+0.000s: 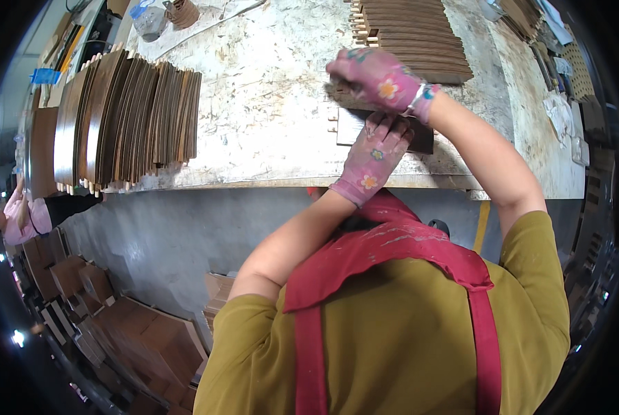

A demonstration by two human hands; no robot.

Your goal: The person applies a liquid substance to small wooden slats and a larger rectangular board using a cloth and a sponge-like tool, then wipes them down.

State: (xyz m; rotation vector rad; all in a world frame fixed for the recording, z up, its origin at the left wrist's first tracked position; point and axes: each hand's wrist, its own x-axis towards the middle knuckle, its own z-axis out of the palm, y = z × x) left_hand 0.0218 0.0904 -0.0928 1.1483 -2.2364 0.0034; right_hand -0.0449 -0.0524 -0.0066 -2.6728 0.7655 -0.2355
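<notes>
A dark wooden board point(421, 140) lies near the table's front edge, with pale dowel pegs point(332, 124) at its left end. My left hand point(377, 153), in a pink flowered glove, rests on this board with its fingers stretched across the surface. Just beyond it, my right hand point(378, 79), gloved alike, is raised over the board's far side with curled fingers. Some blur lies about its fingertips, and whatever they hold is hidden. Behind the right hand sits a stack of brown wooden slats point(420, 34) with pegs along the left side.
Many upright dark boards point(136, 114) with pegs stand in a row at the table's left. A clear plastic container point(148, 22) and a brown ring-shaped roll point(182, 12) are at the far left. Tools point(546, 66) lie along the right side. Another person point(26, 214) is at the left.
</notes>
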